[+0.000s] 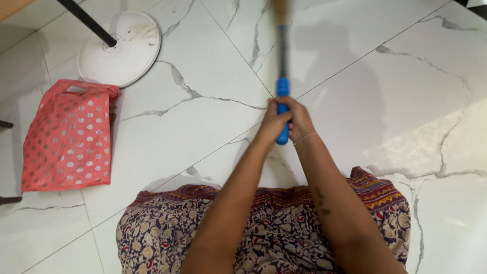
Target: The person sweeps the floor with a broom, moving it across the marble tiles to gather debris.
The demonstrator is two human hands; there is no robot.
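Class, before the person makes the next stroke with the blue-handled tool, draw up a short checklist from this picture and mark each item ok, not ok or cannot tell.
1. Left hand closed on the blue handle: ok.
2. Right hand closed on the same handle: ok.
3. Working end of the tool in sight: cannot tell, blurred at the top edge.
4. Red dotted bag lying apart from the tool: ok.
5. White round stand base away from the hands: ok.
6. Marble floor bare around the tool: ok.

Left hand (273, 123), right hand (299, 119) grip blue broom handle (282, 111); red dotted bag (67, 137) left.
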